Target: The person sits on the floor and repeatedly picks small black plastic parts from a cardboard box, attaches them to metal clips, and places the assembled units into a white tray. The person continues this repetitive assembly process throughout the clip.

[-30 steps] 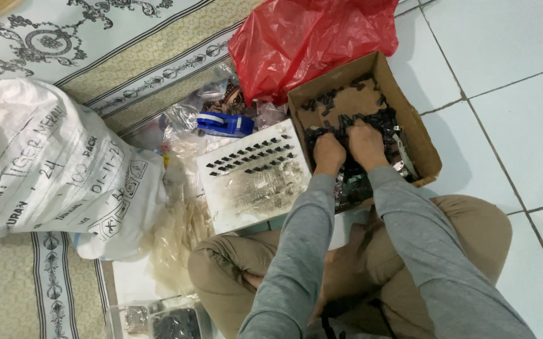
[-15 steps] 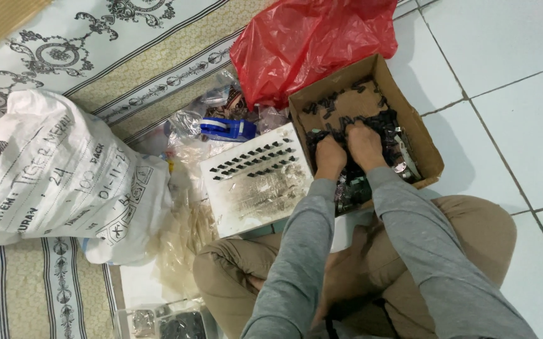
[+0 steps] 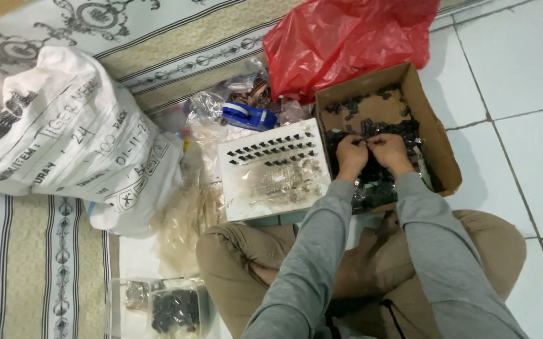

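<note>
— Two hands meet over the cardboard box [image 3: 431, 129], left hand [image 3: 350, 154] and right hand [image 3: 389, 150], fingertips pressed together on one small black part [image 3: 367, 142].

— And the pile?

— Black parts [image 3: 378, 182] lie directly beneath, toward the box's near edge; white tray [image 3: 274, 201] sits just left.
</note>
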